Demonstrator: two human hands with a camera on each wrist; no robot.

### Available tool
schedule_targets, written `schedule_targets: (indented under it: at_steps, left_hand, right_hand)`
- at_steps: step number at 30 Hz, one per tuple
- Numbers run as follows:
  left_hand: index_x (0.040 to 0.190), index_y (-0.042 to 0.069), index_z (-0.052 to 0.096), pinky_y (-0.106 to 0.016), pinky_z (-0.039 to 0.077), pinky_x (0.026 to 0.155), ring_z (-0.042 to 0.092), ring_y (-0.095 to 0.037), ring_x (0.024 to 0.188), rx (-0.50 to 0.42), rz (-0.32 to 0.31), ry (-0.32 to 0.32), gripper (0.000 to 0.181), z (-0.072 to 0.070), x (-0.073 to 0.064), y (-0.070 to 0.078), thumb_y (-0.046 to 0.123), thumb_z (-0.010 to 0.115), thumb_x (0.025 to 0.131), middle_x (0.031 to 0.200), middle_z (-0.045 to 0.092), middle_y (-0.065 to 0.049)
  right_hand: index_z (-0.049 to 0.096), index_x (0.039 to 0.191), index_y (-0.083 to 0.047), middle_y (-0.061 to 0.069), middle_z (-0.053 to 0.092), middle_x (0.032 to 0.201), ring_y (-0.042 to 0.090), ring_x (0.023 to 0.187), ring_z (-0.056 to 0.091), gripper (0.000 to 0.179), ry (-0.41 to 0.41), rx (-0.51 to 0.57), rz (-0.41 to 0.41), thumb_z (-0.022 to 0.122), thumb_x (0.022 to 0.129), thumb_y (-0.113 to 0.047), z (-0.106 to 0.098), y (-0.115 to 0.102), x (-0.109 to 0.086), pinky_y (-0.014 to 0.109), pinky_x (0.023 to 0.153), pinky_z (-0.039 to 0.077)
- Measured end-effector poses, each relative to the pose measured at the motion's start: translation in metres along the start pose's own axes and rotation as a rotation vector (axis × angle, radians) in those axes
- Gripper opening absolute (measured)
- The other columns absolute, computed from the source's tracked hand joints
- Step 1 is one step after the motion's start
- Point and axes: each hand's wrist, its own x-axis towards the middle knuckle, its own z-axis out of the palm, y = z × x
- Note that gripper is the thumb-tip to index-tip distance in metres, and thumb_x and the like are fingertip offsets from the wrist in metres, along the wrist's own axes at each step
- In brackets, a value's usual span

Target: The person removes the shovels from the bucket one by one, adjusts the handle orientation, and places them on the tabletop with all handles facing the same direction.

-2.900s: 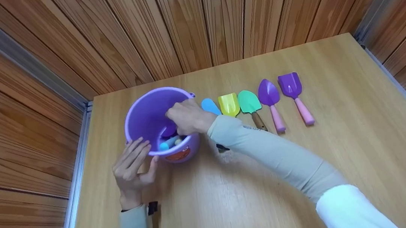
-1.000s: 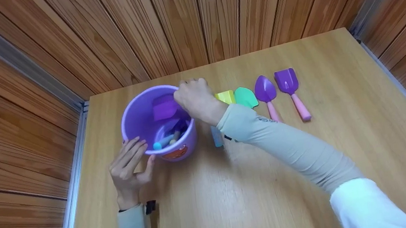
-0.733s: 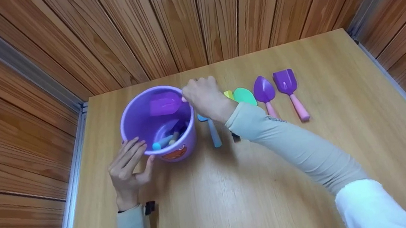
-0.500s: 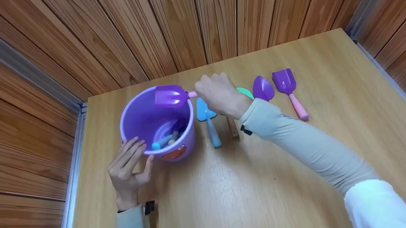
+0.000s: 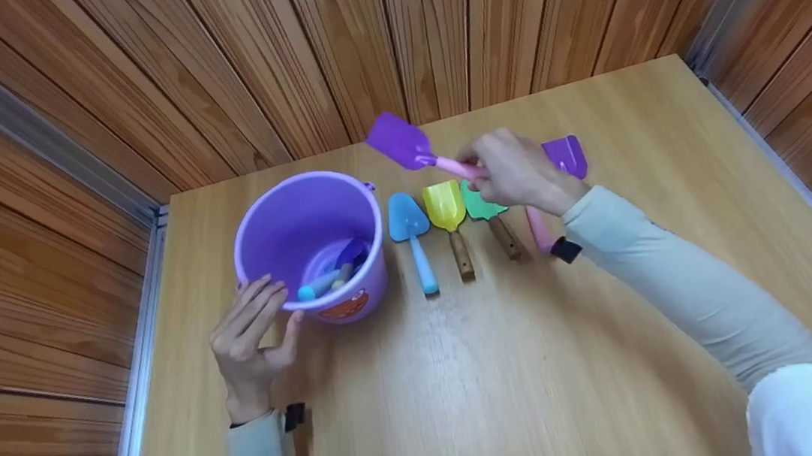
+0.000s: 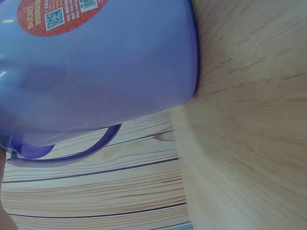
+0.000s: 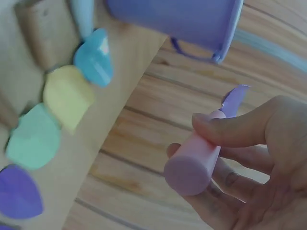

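My right hand (image 5: 517,171) grips the pink handle of a purple toy shovel (image 5: 401,142), held above the row of tools with its blade toward the upper left. In the right wrist view the thumb and fingers wrap round the pink handle (image 7: 192,163). My left hand (image 5: 253,350) holds the near left rim of a purple bucket (image 5: 374,284), fingers over the rim and thumb outside. Inside the bucket lie several tools, among them a light blue handle (image 5: 318,286) and a dark purple piece. The left wrist view shows the bucket's side (image 6: 110,62) and its hanging handle (image 6: 91,151).
Right of the bucket, a blue trowel (image 5: 407,216), a yellow shovel (image 5: 445,205) and a green trowel (image 5: 480,205) lie in a row. Farther along, a purple trowel (image 7: 20,191) and another purple shovel (image 5: 568,154) are partly behind my right hand. Wood-panelled walls (image 5: 357,52) border the table.
My right hand has come up out of the bucket with the purple shovel and moved right, over the row of tools. My left hand stays at the bucket's rim.
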Motion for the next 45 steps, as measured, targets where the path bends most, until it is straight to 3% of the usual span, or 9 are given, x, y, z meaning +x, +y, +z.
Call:
schedule_targets:
  at_steps: [8,16,19,25,28,34,40,45]
  left_hand:
    - [0.102,0.003,0.085,-0.044,0.056,0.114,0.079,-0.039,0.099,0.013,-0.010,0.002,0.043,-0.002,-0.004,0.002,0.045,0.079,0.095,0.100,0.082,-0.018]
    - [0.105,0.005,0.085,-0.046,0.056,0.114,0.079,-0.039,0.101,0.015,-0.019,-0.025,0.044,0.003,-0.002,0.004,0.047,0.078,0.096,0.103,0.083,-0.016]
    - [0.106,0.005,0.085,-0.046,0.056,0.114,0.079,-0.039,0.102,0.010,-0.019,-0.038,0.042,0.005,0.000,0.003,0.046,0.077,0.096,0.104,0.083,-0.016]
    - [0.103,0.003,0.085,-0.046,0.058,0.112,0.079,-0.041,0.098,0.001,0.015,-0.001,0.040,0.005,-0.002,0.002,0.042,0.079,0.095,0.100,0.083,-0.016]
    - [0.103,0.003,0.085,-0.044,0.057,0.113,0.079,-0.040,0.098,0.014,0.012,-0.005,0.041,0.004,-0.003,0.002,0.043,0.079,0.095,0.101,0.083,-0.017]
    - [0.105,0.005,0.085,-0.042,0.055,0.116,0.079,-0.039,0.101,0.031,-0.022,-0.034,0.044,0.001,-0.003,0.004,0.046,0.077,0.096,0.104,0.083,-0.015]
    - [0.105,0.005,0.085,-0.044,0.055,0.115,0.079,-0.039,0.101,0.032,-0.027,-0.035,0.044,0.001,-0.003,0.004,0.047,0.077,0.096,0.104,0.083,-0.015]
    - [0.105,0.005,0.085,-0.045,0.056,0.114,0.079,-0.038,0.100,0.036,-0.022,-0.029,0.044,0.001,-0.003,0.005,0.047,0.077,0.096,0.104,0.083,-0.015]
  right_hand:
    - [0.069,0.138,0.001,0.023,0.075,0.118,0.031,0.089,0.072,0.045,0.015,0.113,0.104,0.073,0.093,0.001,-0.005,0.055,-0.012,0.030,0.065,0.060]
    - [0.060,0.147,0.002,0.026,0.067,0.135,0.040,0.112,0.064,0.052,0.030,0.149,0.287,0.073,0.098,-0.007,-0.009,0.111,-0.035,0.053,0.094,0.062]
    - [0.059,0.146,0.004,0.027,0.065,0.136,0.041,0.114,0.062,0.052,0.044,0.173,0.343,0.074,0.098,-0.007,-0.009,0.135,-0.044,0.056,0.097,0.061]
    - [0.055,0.148,0.008,0.031,0.060,0.137,0.044,0.117,0.055,0.056,0.035,0.181,0.410,0.073,0.098,-0.011,-0.008,0.173,-0.058,0.058,0.101,0.053]
    - [0.057,0.147,0.007,0.031,0.060,0.136,0.045,0.116,0.053,0.055,0.030,0.186,0.431,0.073,0.098,-0.012,-0.009,0.187,-0.064,0.055,0.098,0.054]
    - [0.059,0.143,0.006,0.030,0.060,0.132,0.043,0.110,0.057,0.051,0.042,0.203,0.473,0.075,0.098,-0.013,-0.011,0.208,-0.077,0.037,0.080,0.057]
    - [0.056,0.145,0.007,0.032,0.057,0.134,0.046,0.115,0.051,0.057,0.050,0.229,0.537,0.077,0.098,-0.016,-0.014,0.224,-0.088,0.055,0.097,0.053]
    - [0.056,0.144,0.009,0.033,0.056,0.133,0.046,0.113,0.051,0.061,0.043,0.216,0.566,0.079,0.097,-0.022,-0.016,0.235,-0.096,0.051,0.092,0.053]
